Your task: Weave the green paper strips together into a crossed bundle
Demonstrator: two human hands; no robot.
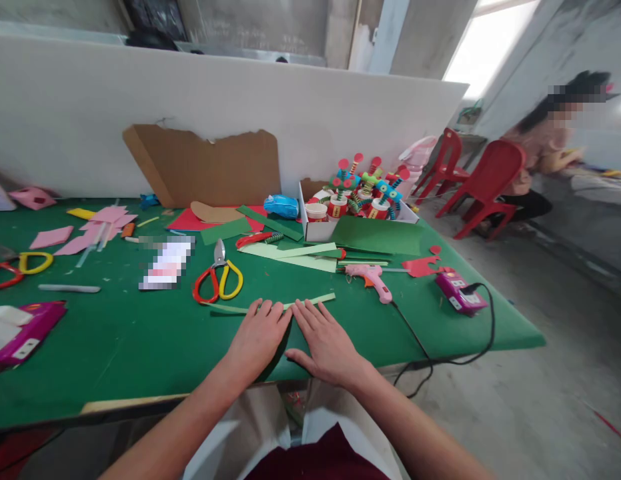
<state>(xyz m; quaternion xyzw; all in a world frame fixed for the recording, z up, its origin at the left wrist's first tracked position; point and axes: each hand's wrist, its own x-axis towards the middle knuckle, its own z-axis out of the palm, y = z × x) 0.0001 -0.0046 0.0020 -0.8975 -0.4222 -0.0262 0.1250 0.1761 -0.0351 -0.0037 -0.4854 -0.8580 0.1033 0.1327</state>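
A narrow light green paper strip (326,297) lies across the green table in front of me, with its left end lifted a little. My left hand (260,333) rests on the strip's middle, fingers stretched out and pressing down. Beside it my right hand (323,337) lies flat on the strip too, fingers extended and thumb apart. The fingertips hide the strip's middle part. Just beyond my left hand are scissors (220,270) with one red and one yellow handle. A pink glue gun (371,277) lies to the right of my right hand.
Behind the strip are pale green paper pieces (310,257) and a dark green sheet (377,235). A white box (317,231) holds several colourful paper figures. A purple power strip (460,291) with a black cable sits at right. A person (540,147) sits beyond red chairs (495,180).
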